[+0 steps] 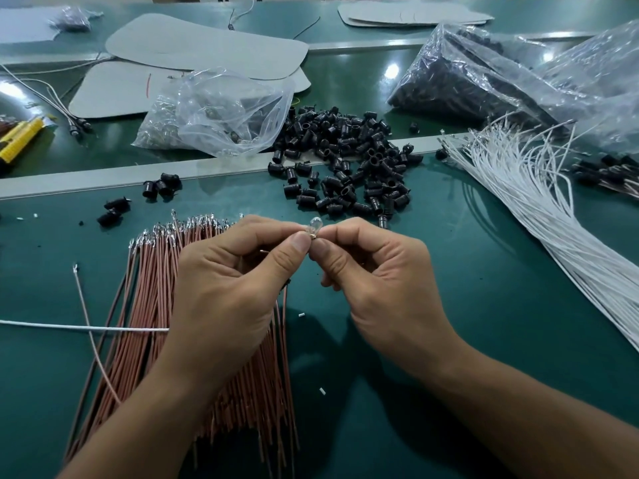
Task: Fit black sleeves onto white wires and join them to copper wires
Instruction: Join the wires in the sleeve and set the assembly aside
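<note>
My left hand [231, 288] and my right hand [377, 281] meet above the green table, and their thumbs and forefingers pinch a small clear bulb [315, 225] between them. A white wire [83, 328] runs left from under my left hand, and a copper wire end shows in its palm. Under my left arm lies a bundle of copper wires [145, 305] with metal tips. A heap of black sleeves [345, 160] lies beyond the hands. To the right a bundle of white wires [539, 216] fans across the table.
A clear bag of small bulbs [214, 112] lies at back centre. Two large bags of black parts [484, 77] stand at back right. Grey pads [207, 46] lie at the back. A yellow tool [20, 136] rests at the far left. A metal strip [103, 178] crosses the table.
</note>
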Available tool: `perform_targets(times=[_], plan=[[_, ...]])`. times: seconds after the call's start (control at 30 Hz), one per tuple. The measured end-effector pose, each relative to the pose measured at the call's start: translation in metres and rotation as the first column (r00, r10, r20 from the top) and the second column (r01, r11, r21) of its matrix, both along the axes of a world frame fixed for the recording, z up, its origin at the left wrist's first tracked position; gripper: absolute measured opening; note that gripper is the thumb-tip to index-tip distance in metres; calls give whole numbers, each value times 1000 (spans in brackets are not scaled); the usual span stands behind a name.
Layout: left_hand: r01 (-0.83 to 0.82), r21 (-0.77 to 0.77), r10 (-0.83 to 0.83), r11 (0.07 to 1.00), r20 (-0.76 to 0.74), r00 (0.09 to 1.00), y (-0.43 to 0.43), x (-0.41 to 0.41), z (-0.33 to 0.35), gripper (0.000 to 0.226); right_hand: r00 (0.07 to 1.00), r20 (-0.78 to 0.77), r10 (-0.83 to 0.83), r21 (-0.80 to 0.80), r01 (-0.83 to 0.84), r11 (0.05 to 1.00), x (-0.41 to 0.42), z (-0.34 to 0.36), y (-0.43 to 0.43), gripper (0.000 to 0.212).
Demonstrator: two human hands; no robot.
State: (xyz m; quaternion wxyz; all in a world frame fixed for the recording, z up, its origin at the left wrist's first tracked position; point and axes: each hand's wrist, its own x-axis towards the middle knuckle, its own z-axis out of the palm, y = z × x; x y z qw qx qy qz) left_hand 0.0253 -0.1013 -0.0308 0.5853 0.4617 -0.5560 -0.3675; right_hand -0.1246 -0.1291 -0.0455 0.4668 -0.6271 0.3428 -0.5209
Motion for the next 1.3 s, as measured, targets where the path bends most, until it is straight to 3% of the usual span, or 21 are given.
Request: perform_targets(times=[0.27, 0.47, 0.57, 0.63, 0.77, 0.9, 1.07, 1.3], plan=[[42, 23, -43, 999, 54, 998, -2, 4, -5, 9, 998, -58, -19, 52, 22, 998, -4, 3, -3, 13], [144, 180, -127, 973, -103, 987, -4, 10, -7, 9, 982, -149, 117, 125, -98, 987, -15, 9, -11, 9], [192, 264, -174, 945, -93, 980, -4, 15, -5, 15, 977, -167, 131, 59, -123, 991, -16, 7, -12, 21], [241, 311, -236, 919, -54, 970, -3, 18, -2, 17, 951, -264, 160, -85, -189, 978, -18, 8, -14, 32], [285, 351, -279, 892, -71, 958, -3, 21, 1, 20, 910, -403, 96, -314, -236, 920, -22, 10, -19, 12], [325, 376, -290, 868, -146, 946, -3, 23, 4, 29, 918, -394, 46, -326, -186, 927, -26, 10, -21, 7], [312, 380, -365, 871, 72, 928, 0, 30, 11, 17, 939, -341, 54, -266, -151, 952, -29, 9, -21, 9], [292, 342, -333, 893, 68, 941, 1, 26, 12, 18, 943, -330, 39, -286, -140, 948, -27, 6, -21, 10]])
